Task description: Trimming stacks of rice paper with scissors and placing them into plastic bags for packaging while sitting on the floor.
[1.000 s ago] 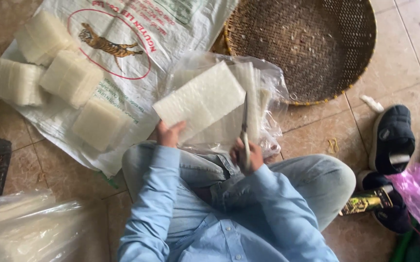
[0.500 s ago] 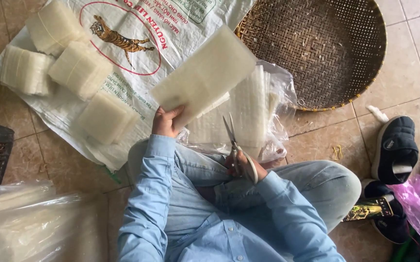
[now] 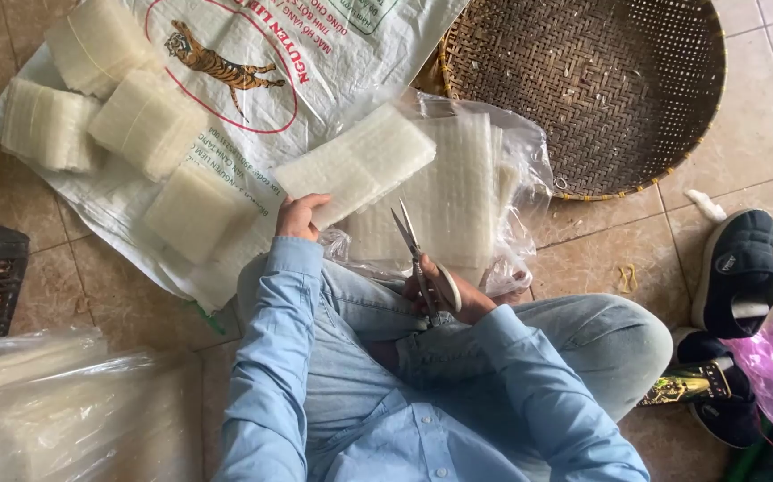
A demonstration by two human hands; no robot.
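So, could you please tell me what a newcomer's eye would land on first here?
Probably the left hand lifting a pale rectangular stack of translucent sheets at centre, and the scissors with blades apart in the right hand just below. Next, the big woven basket at upper right and the white sack with a tiger picture at upper left.

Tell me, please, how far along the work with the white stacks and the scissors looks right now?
Done: four bundled stacks lie on the printed sack. In hand: the left hand lifts one white stack, while the right hand holds open scissors. Left: more sheets sit in the clear bag, and further bagged sheets wait at lower left.
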